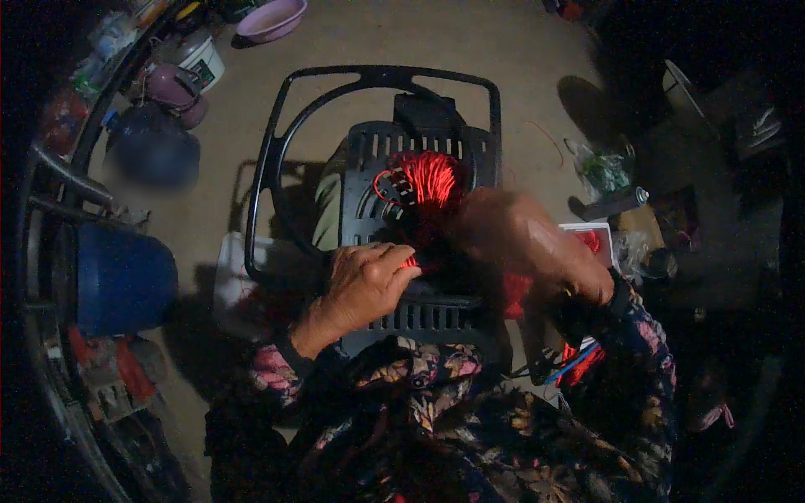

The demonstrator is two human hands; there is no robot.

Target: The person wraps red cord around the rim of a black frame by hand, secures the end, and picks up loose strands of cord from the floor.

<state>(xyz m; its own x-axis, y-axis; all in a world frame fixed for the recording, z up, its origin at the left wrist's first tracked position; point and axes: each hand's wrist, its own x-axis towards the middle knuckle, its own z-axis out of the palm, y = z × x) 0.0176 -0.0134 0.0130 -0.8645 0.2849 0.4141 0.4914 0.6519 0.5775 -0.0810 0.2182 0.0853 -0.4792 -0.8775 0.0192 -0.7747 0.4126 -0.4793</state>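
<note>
Red strands sit pinched in my left hand, likely to keep them from slipping, over the black slotted board. It reaches across the left edge, palm down. My right hand is a blur at the right edge, bent inward; from here I cannot tell if it holds anything. Farther off, the big red bundle lies near the far edge.

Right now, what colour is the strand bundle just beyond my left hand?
The strand bundle is bright red, seen best in the head view.
</note>
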